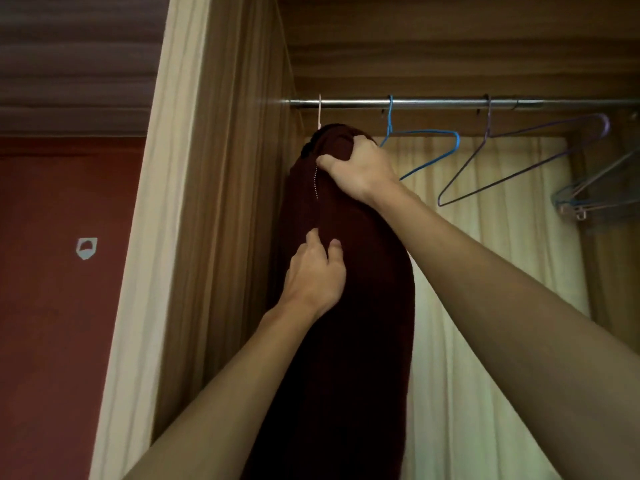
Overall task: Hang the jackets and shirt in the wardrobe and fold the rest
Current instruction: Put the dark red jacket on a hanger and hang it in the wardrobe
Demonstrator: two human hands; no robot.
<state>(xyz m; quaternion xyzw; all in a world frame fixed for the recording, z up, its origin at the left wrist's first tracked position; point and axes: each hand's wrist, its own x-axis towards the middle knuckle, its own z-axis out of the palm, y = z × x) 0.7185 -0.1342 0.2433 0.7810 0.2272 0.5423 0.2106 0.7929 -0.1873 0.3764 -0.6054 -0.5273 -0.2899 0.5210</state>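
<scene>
Right hand (356, 168) grips the bunched shoulder of a dark maroon zip-front jacket (346, 323), fingers curled over the fabric just beside the top of its silver zipper (316, 184), while the left hand (317, 275) presses lower on the jacket front with thumb and fingers pinching the cloth along the zipper line. That jacket hangs from a white hanger hook (319, 110) on the silver metal wardrobe rail (450, 103), at the rail's left end against the wooden wardrobe side panel (221, 202). An empty blue wire hanger (424, 147) hangs just right of it, a purple wire hanger (519, 161) further right, in front of a cream curtain (485, 306).
</scene>
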